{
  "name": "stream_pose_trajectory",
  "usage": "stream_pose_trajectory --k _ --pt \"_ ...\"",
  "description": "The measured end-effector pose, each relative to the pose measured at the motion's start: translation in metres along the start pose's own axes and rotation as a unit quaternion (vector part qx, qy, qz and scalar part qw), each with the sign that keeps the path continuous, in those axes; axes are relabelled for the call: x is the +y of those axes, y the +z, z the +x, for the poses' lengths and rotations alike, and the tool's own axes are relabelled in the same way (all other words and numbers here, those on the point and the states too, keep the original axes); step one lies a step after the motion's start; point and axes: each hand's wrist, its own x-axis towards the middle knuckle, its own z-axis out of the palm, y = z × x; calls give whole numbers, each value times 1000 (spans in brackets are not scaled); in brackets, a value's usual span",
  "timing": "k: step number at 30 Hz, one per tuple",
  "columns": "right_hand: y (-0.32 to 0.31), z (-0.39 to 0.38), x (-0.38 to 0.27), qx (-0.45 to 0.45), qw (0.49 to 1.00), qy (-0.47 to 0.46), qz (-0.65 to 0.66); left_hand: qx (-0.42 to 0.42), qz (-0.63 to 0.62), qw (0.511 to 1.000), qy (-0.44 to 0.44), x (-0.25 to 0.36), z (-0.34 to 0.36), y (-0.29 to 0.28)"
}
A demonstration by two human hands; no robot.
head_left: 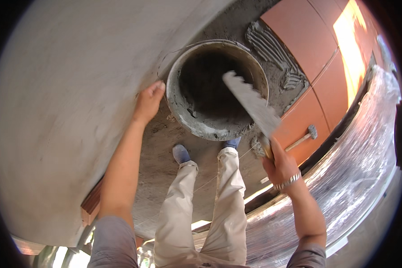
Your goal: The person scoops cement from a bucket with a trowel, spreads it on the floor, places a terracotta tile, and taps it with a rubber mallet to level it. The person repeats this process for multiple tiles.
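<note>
The right hand [281, 167] is closed around the handle of a notched trowel [254, 105], gripping it at the back so the whole blade is free to reach over the mouth of the bucket [186, 117]. The left hand [148, 102] is curled, fingertips at the bucket's left rim, likely to steady it; whether they pinch the rim or its wire handle [164, 58] is hard to tell. The bucket stands just ahead of the shoes [181, 153], close to the wall [67, 107], which puts it within reach of both arms and beside the ridged mortar [264, 42] spread along the edge of the red tiles [299, 33]. A hammer [312, 131] lies on one tile, right of the trowel, presumably set there to be handy yet clear of the bucket
</note>
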Motion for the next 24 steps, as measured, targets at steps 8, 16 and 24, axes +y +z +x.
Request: stream_pose_trajectory --k 8,16,24 --pt "-43 186 -123 -136 909 -33 -394 -25 -99 994 -46 -11 -32 18" --pt "98 267 -130 -260 865 28 -427 28 -42 997 -55 -12 -39 27" --pt "43 212 -97 -296 809 -100 -498 3 -129 991 -47 -18 -33 27"
